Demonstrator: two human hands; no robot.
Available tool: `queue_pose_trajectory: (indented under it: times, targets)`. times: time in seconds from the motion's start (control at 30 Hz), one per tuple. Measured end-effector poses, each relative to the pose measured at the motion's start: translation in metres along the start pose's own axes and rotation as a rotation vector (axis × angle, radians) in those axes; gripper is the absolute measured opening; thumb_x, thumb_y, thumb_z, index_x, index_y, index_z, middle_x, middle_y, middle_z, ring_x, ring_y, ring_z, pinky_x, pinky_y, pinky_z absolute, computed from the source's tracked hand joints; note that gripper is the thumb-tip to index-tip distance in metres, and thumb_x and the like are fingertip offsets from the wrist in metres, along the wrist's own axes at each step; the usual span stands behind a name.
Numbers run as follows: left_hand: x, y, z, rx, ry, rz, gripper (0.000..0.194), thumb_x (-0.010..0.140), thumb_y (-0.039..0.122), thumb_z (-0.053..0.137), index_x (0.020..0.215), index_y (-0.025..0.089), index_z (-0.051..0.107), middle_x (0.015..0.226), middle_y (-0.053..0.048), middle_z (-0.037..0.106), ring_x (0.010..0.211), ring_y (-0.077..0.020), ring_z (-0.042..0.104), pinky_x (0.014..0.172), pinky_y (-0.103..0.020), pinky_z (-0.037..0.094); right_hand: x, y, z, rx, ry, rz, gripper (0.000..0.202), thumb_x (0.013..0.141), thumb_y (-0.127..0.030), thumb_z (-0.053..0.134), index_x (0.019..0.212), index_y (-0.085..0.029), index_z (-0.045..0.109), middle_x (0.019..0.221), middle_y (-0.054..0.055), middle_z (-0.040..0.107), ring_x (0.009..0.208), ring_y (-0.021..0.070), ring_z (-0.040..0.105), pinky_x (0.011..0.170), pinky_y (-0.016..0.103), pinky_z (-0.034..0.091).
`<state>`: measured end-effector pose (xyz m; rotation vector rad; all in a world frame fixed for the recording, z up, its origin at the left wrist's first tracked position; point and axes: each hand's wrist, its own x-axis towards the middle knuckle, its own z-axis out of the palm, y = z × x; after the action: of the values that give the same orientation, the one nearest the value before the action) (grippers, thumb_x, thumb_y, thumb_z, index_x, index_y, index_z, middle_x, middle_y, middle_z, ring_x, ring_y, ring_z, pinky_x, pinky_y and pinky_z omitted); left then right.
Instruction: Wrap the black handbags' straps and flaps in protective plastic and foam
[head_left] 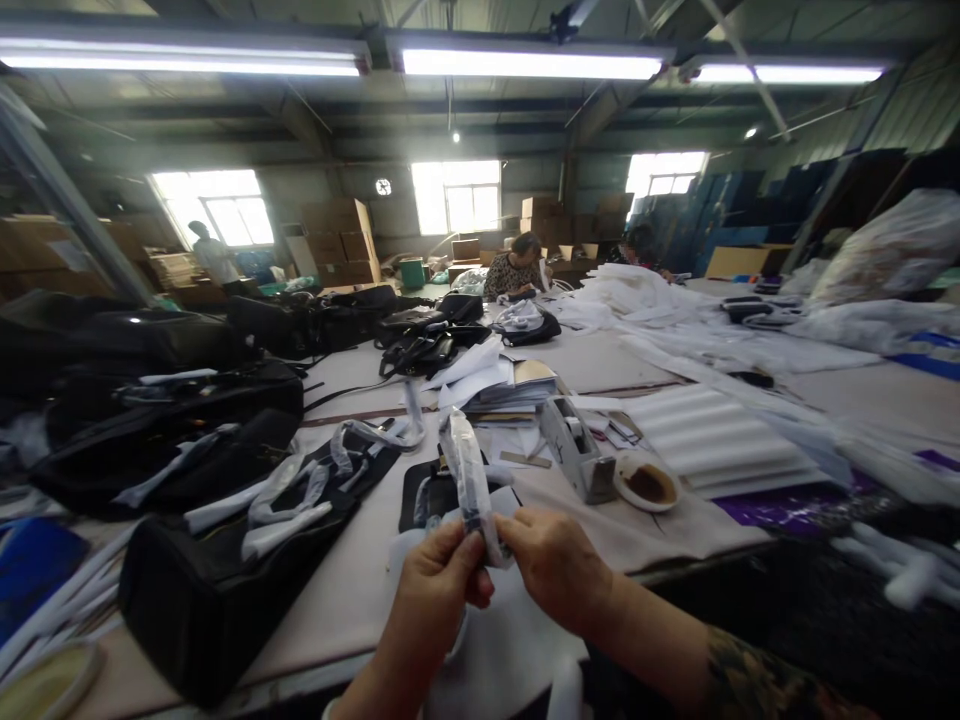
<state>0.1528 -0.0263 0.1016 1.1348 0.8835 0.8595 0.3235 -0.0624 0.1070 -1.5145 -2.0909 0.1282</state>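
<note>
Both hands meet at the near edge of the table around a bag handle (468, 470) wrapped in clear plastic film. My left hand (435, 585) pinches the lower end of the wrapped handle between thumb and fingers. From the right side, my right hand (555, 565) grips the same end with its fingertips. The handle arches upward and away from the hands. Behind it lies a small black bag (420, 495), partly covered by the handle and hands. White foam sheet (499, 640) lies below the hands.
A large black bag (225, 570) with wrapped handles stands at left. A tape dispenser (574, 450), a round bowl (646, 482) with brown contents and stacked white foam sheets (720, 435) lie to the right. Papers (502, 385) sit beyond the hands. A co-worker (517, 268) sits across the table.
</note>
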Motion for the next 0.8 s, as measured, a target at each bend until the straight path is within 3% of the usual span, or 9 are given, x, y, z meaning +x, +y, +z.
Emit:
queue_pose_trajectory:
  times: [0.13, 0.33, 0.4, 0.53, 0.6, 0.7, 0.8]
  targets:
    - [-0.001, -0.002, -0.001, -0.083, -0.028, -0.193, 0.050, 0.061, 0.052, 0.088, 0.087, 0.017, 0.063, 0.069, -0.003, 0.070, 0.048, -0.0114, 0.058, 0.045, -0.020, 0.045, 0.000, 0.003, 0.005, -0.031, 0.095, -0.104, 0.023, 0.093, -0.013, 0.044, 0.088, -0.017, 0.066, 0.071, 0.006, 0.063, 0.066, 0.0195, 0.056, 0.061, 0.031, 0.038]
    - [-0.002, -0.009, -0.007, -0.096, -0.133, -0.309, 0.043, 0.067, 0.052, 0.084, 0.070, 0.015, 0.063, 0.050, 0.005, 0.049, 0.043, -0.0050, 0.036, 0.042, -0.017, 0.023, 0.005, 0.001, 0.014, 0.231, 0.145, -0.035, 0.024, 0.092, -0.012, 0.041, 0.076, -0.021, 0.056, 0.069, 0.005, 0.063, 0.063, 0.0185, 0.058, 0.060, 0.030, 0.042]
    - [-0.002, -0.010, -0.009, -0.050, -0.112, -0.220, 0.037, 0.072, 0.049, 0.081, 0.070, 0.015, 0.066, 0.056, 0.004, 0.048, 0.048, -0.0060, 0.034, 0.045, -0.019, 0.024, 0.006, 0.002, 0.011, 0.288, 0.146, -0.017, 0.025, 0.094, -0.015, 0.041, 0.078, -0.021, 0.058, 0.071, 0.006, 0.064, 0.065, 0.0194, 0.059, 0.062, 0.031, 0.044]
    - [-0.002, -0.008, -0.011, 0.173, 0.084, 0.166, 0.027, 0.081, 0.033, 0.073, 0.061, 0.017, 0.066, 0.074, 0.000, 0.051, 0.071, -0.0134, 0.048, 0.066, -0.024, 0.041, 0.005, 0.004, -0.007, 0.407, 0.179, 0.132, 0.019, 0.092, -0.025, 0.054, 0.102, -0.018, 0.069, 0.092, 0.010, 0.069, 0.086, 0.0251, 0.063, 0.077, 0.036, 0.048]
    - [-0.004, -0.008, -0.010, 0.317, 0.126, 0.289, 0.030, 0.084, 0.029, 0.070, 0.057, 0.018, 0.063, 0.074, -0.001, 0.051, 0.074, -0.0153, 0.050, 0.070, -0.025, 0.042, 0.005, 0.001, -0.013, 0.600, 0.051, 0.257, 0.022, 0.089, -0.036, 0.061, 0.092, -0.018, 0.072, 0.079, 0.006, 0.066, 0.075, 0.0218, 0.060, 0.069, 0.033, 0.046]
    - [-0.011, -0.012, -0.005, 0.444, 0.040, 0.415, 0.028, 0.089, 0.030, 0.064, 0.064, 0.019, 0.068, 0.074, -0.002, 0.051, 0.072, -0.0164, 0.052, 0.067, -0.027, 0.042, 0.005, -0.006, -0.011, 0.978, -0.208, 0.504, 0.038, 0.081, -0.052, 0.068, 0.065, -0.017, 0.062, 0.052, -0.003, 0.047, 0.049, 0.0111, 0.041, 0.048, 0.025, 0.030]
    - [-0.015, -0.015, -0.003, 0.484, -0.007, 0.459, 0.029, 0.089, 0.029, 0.062, 0.064, 0.018, 0.070, 0.073, -0.003, 0.053, 0.073, -0.0167, 0.053, 0.067, -0.027, 0.041, 0.004, -0.011, -0.001, 1.223, -0.212, 0.712, 0.044, 0.069, -0.055, 0.075, 0.060, -0.019, 0.052, 0.043, -0.009, 0.034, 0.041, 0.0063, 0.023, 0.042, 0.024, 0.015]
